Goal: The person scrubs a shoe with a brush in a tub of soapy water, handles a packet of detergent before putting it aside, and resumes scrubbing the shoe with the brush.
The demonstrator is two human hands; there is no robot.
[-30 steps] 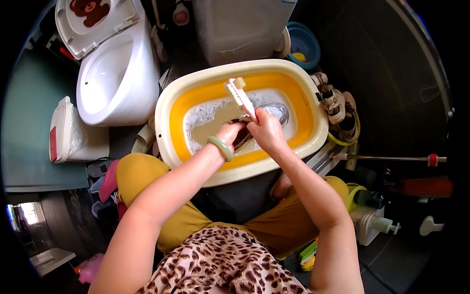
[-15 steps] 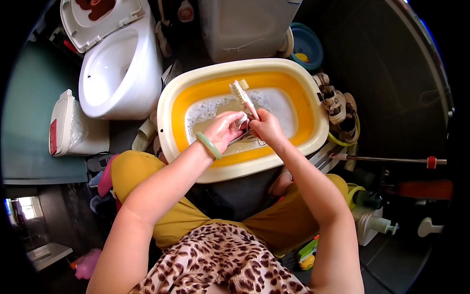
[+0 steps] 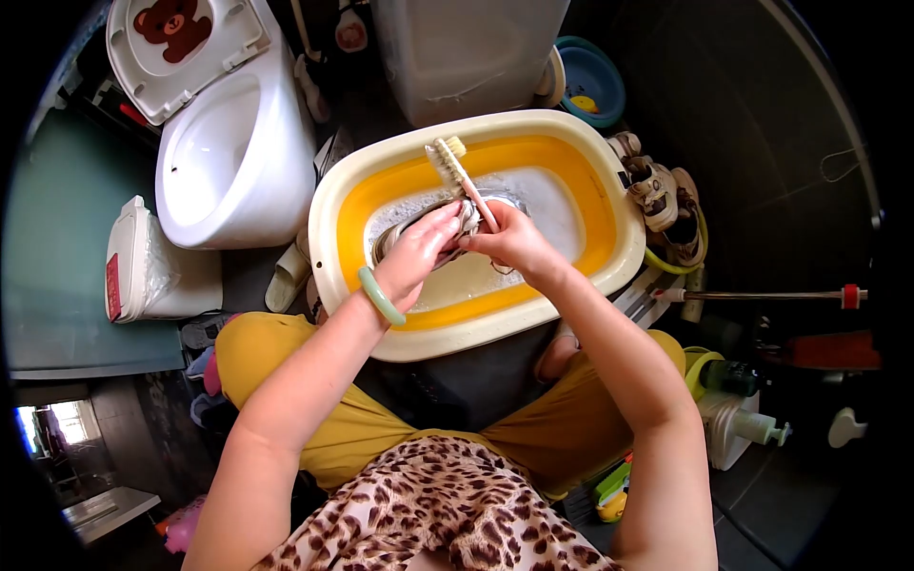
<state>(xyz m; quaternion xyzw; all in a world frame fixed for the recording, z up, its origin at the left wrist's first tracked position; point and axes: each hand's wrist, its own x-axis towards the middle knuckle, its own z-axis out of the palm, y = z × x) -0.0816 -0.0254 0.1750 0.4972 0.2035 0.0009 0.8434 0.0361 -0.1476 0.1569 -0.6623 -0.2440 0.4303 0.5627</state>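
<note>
Inside the oval tub (image 3: 328, 214), with its cream rim and yellow inner wall, lies foamy water. My left hand (image 3: 422, 249), with a pale green bangle at its wrist, is closed on a wet shoe (image 3: 388, 238) held over the water; part of the shoe is hidden behind the hand. A pink-handled scrub brush (image 3: 461, 177) is gripped by its handle in my right hand (image 3: 514, 238). Its bristled head points up and to the left, above the shoe. Both hands are close together over the tub's middle.
A toilet (image 3: 214, 157) and a white bin (image 3: 157, 271) stand on the left. More shoes (image 3: 657, 195) sit against the tub's right end. Behind are a blue basin (image 3: 595, 81) and a large pale container (image 3: 462, 62). A pump bottle (image 3: 738, 428) stands at the right.
The shoe has come up into clearer view on the left, with my left hand shifted left and slightly down. The brush has moved slightly left and up.
</note>
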